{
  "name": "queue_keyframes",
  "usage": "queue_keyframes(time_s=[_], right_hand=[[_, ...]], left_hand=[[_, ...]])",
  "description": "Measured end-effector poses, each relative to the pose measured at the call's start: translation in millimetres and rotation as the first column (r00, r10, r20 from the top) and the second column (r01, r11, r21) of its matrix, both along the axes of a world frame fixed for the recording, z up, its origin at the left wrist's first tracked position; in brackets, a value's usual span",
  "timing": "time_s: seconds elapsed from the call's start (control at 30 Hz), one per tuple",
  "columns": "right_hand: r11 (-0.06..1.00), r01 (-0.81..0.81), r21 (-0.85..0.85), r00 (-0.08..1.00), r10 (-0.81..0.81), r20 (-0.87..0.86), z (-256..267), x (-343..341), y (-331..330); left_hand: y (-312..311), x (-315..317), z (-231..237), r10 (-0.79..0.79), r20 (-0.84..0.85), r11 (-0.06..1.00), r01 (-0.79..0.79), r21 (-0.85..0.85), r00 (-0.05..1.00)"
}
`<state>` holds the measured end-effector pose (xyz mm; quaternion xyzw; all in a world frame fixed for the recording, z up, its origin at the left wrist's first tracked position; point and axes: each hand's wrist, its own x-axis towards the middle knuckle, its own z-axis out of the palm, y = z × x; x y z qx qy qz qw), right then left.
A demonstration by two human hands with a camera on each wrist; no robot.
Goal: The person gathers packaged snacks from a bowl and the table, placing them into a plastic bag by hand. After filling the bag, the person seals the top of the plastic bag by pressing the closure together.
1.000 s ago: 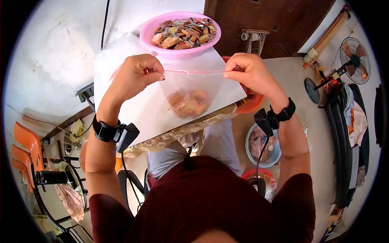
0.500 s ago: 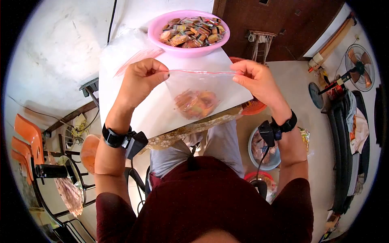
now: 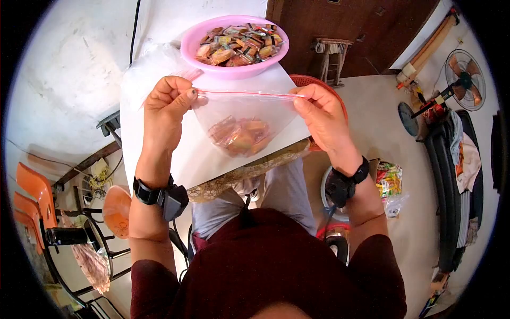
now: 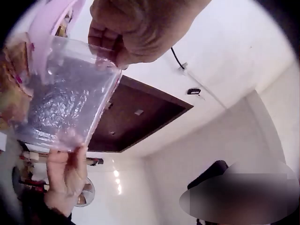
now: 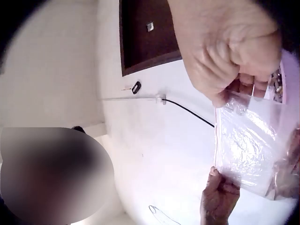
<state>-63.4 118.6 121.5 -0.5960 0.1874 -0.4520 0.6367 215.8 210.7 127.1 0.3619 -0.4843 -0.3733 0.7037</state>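
A clear zip bag [image 3: 207, 114] with a pink-red closure strip along its top hangs between the two hands over the white table. Several small wrapped snacks [image 3: 239, 135] lie in its bottom. The left hand [image 3: 169, 109] pinches the strip's left end between thumb and fingers. At the opposite end, the right hand [image 3: 323, 114] pinches the bag's top corner the same way, so the strip is drawn nearly straight. In the left wrist view the bag's clear upper part [image 4: 70, 93] stretches between both hands.
A pink basin [image 3: 191, 58] full of wrapped snacks stands at the table's [image 3: 159, 159] far end. Flat bags with pink strips [image 3: 183, 77] lie left of it. Beyond the right edge are a red basket [image 3: 340, 98] and, on the floor, a box of colourful packets [image 3: 389, 178].
The hands have moved farther apart along the strip, the left hand outward to the left, keeping the strip taut. The bag's top spans wider, with the snacks still at its bottom.
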Motion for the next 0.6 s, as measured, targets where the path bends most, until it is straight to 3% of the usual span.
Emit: queue_keyframes(time_s=[0.13, 0.23, 0.33, 0.4, 0.47, 0.6], right_hand=[[0.999, -0.046, 0.017, 0.997, 0.047, -0.063, -20, 7, -10], [0.997, -0.046, 0.056, 0.998, 0.048, -0.031, -23, 18, -8], [0.997, -0.031, 0.075, 0.999, 0.032, -0.016, -18, 24, -4], [0.997, -0.005, 0.081, 0.999, 0.008, -0.040, -16, 28, -4], [0.998, 0.018, 0.056, 1.000, -0.017, -0.023, -15, 33, 0], [1.000, 0.029, 0.001, 0.999, -0.029, 0.014, -19, 39, 1]], left_hand=[[-10, 12, -21, 0.040, -0.037, 0.984, -0.033, 0.176, 0.998], [-11, 20, -27, 0.010, -0.003, 0.979, -0.009, 0.205, 1.000], [-13, 24, -22, 0.101, 0.230, 0.973, -0.144, 0.180, 0.968], [-15, 14, -15, 0.347, 0.483, 0.931, -0.359, -0.070, 0.804], [-10, -1, 8, 0.523, 0.695, 0.839, -0.441, -0.319, 0.493], [-8, -38, 31, 0.421, 0.853, 0.906, -0.176, -0.384, 0.309]])
